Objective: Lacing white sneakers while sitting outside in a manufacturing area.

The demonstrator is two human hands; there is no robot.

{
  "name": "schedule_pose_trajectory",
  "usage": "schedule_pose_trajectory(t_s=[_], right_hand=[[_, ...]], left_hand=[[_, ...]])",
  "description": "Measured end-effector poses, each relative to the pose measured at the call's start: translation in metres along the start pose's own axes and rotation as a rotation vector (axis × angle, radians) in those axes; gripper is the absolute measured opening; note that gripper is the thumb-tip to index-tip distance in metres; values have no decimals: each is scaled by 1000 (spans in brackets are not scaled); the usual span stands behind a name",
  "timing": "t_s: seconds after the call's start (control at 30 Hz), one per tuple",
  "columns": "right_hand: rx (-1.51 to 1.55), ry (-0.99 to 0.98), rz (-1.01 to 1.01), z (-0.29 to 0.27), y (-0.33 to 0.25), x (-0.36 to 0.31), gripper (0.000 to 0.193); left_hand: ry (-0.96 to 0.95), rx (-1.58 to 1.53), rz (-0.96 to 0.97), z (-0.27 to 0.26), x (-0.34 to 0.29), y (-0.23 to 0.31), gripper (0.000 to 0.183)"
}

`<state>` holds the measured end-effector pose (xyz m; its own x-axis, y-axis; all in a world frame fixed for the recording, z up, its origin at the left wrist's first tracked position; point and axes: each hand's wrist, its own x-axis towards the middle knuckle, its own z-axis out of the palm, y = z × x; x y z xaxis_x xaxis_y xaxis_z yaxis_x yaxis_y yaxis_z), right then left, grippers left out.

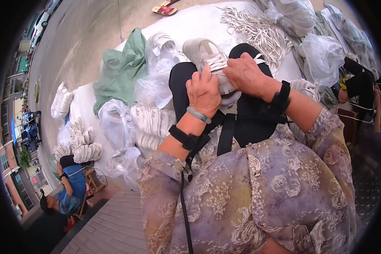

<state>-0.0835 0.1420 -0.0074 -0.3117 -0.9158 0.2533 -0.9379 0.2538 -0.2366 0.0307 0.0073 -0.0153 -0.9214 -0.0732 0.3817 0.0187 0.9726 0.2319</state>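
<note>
A beige and white sneaker [195, 47] rests between my knees, toe pointing away from me. White shoelace [218, 62] crosses its front in several rows. My left hand [203, 92] is closed at the left edge of the lacing, thumb and fingers pinched on the lace. On the opposite edge, my right hand [246, 75] is closed too, with its fingertips at the lace and a loose white end showing beyond the knuckles. The exact grip of the fingertips is partly hidden by the hands.
A heap of loose white laces [258, 31] lies beyond my right knee. To the left are stacked pale shoes [150, 120], clear plastic bags [116, 118] and a green sack [125, 70]. One person in blue [74, 186] sits at far left; another person's hand [343, 95] shows at right.
</note>
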Motion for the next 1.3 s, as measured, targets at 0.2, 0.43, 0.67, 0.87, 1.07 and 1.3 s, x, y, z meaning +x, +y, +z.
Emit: schedule_pose_trajectory(t_s=[0.2, 0.43, 0.67, 0.87, 1.07, 1.3], right_hand=[[48, -7, 51, 0, 4, 3, 5], [-7, 20, 60, 4, 4, 3, 3], [-1, -76, 182, 15, 4, 10, 7], [160, -133, 146, 14, 10, 15, 6], [-15, -174, 129, 4, 7, 7, 10], [-107, -18, 122, 14, 1, 6, 10]], left_hand=[[-41, -19, -18, 3, 2, -3, 16], [-74, -86, -69, 10, 12, 0, 11], [-46, -128, -138, 12, 10, -4, 12], [-7, -163, -144, 11, 6, -7, 15], [-24, -148, -91, 11, 9, -4, 16], [-25, -155, -107, 13, 11, -2, 17]])
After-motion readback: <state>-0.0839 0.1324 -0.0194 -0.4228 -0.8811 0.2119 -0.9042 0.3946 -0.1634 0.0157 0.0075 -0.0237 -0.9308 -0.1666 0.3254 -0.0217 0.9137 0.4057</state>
